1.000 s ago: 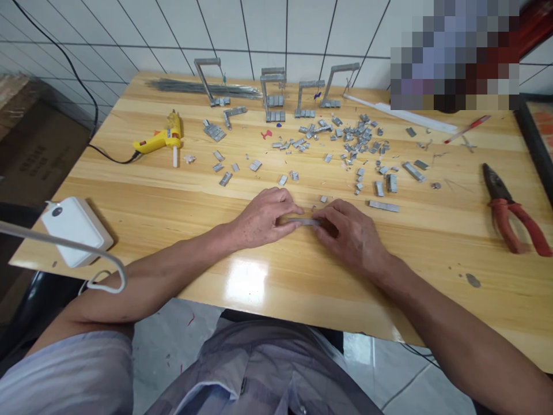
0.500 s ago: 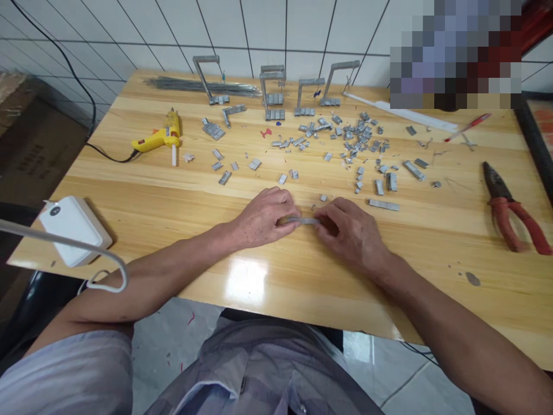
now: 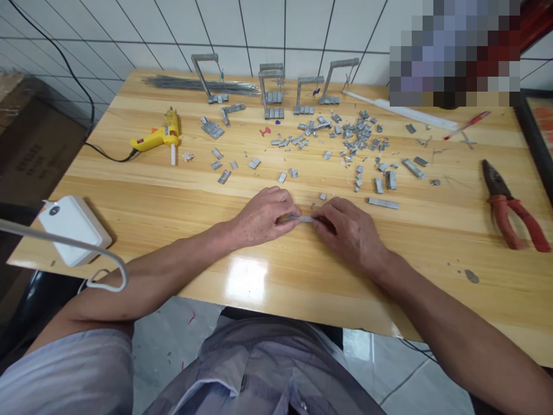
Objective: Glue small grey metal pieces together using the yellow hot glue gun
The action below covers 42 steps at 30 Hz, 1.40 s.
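Observation:
My left hand (image 3: 268, 217) is closed, its thumb and fingers pinching one end of a thin grey metal strip (image 3: 306, 219) that looks like a strip of staples. The strip's other end sits in the pinched fingers of my right hand (image 3: 349, 230). Only a short length shows between the two hands, just above the wooden table. A small staple piece (image 3: 322, 196) lies just beyond my right fingers, and a longer staple strip (image 3: 383, 203) rests to the right of that hand.
Several small grey frames (image 3: 272, 92) stand along the back, with scattered staple pieces (image 3: 358, 132) in front. A yellow glue gun (image 3: 158, 137) and a white charger box (image 3: 73, 230) are at left. Red-handled pliers (image 3: 510, 210) and a red pen (image 3: 466, 125) lie at right.
My right hand has shifted slightly left toward my left hand, so a little less of the strip shows between them. Both hands keep their pinch.

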Available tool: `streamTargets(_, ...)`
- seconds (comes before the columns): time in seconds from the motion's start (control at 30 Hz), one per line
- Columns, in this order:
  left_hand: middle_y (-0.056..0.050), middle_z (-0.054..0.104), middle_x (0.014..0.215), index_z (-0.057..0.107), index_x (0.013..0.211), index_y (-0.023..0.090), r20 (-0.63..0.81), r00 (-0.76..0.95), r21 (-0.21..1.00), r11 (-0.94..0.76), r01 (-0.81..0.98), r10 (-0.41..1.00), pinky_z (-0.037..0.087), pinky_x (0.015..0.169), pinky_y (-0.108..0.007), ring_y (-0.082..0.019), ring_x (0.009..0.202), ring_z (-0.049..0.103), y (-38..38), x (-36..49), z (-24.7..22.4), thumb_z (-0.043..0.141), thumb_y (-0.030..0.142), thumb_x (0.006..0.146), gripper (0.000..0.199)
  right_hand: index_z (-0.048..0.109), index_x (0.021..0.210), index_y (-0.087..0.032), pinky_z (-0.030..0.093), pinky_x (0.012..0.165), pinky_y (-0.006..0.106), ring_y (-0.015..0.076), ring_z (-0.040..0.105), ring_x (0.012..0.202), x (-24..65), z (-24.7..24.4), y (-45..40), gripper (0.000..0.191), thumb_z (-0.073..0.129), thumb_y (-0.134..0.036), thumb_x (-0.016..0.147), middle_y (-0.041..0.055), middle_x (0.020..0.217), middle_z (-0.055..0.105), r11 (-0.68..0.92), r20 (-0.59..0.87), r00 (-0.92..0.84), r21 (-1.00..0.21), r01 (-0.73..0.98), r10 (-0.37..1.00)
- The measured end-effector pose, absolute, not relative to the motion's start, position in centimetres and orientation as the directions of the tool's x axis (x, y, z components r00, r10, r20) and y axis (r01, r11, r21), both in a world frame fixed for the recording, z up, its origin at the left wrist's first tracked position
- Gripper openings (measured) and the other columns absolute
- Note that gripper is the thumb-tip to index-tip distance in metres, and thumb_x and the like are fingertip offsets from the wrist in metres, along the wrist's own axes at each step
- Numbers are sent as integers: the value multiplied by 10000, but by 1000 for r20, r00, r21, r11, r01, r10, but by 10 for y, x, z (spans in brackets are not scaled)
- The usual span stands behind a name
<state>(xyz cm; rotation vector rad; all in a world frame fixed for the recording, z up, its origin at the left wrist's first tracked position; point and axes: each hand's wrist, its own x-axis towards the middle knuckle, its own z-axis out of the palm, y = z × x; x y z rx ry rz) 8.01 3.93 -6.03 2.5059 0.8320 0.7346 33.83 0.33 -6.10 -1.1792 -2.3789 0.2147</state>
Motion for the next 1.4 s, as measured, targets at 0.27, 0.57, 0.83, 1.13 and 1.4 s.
streamTargets(0.27, -65, 733, 975, 760, 1037, 200, 318, 680, 506, -725, 468, 661, 510, 890, -363, -208, 935, 668, 39, 81, -60, 656, 322, 1058, 161, 720, 1057, -219, 533, 793, 393, 267, 678, 910, 338, -59, 4, 166, 566, -273, 1083, 109, 984, 741, 608, 328, -513, -381, 696, 793)
streamTargets(0.57, -70, 741, 960, 771, 1062, 192, 382, 661, 513, -743, 430, 646, 522, 876, -367, -207, 921, 668, 40, 80, -63, 635, 304, 1079, 177, 746, 1086, -213, 534, 792, 379, 254, 696, 922, 339, -62, 5, 262, 496, -279, 1127, 112, 1000, 771, 592, 326, -497, -357, 723, 804)
streamTargets(0.83, -71, 735, 986, 758, 1040, 197, 357, 678, 481, -749, 456, 643, 520, 898, -367, -214, 956, 669, 40, 80, -61, 634, 273, 1067, 148, 758, 1056, -219, 520, 788, 370, 250, 689, 906, 338, -62, 4, 252, 521, -284, 1110, 103, 968, 755, 591, 335, -491, -362, 721, 804)
streamTargets(1.13, -56, 732, 957, 745, 1027, 190, 461, 645, 491, -780, 387, 610, 533, 831, -325, -186, 894, 669, 39, 81, -62, 689, 193, 1031, 56, 759, 1159, -206, 576, 805, 359, 244, 777, 909, 339, -65, 2, 265, 499, -222, 1110, 94, 1038, 843, 586, 428, -431, -352, 730, 794)
streamTargets(1.4, -37, 717, 920, 668, 1008, 198, 488, 600, 569, -752, 332, 634, 532, 807, -318, -175, 856, 666, 36, 81, -57, 717, 280, 1016, 96, 752, 1086, -205, 559, 758, 335, 225, 774, 852, 337, -60, 2, 214, 543, -247, 1107, 74, 974, 840, 588, 475, -396, -376, 716, 786)
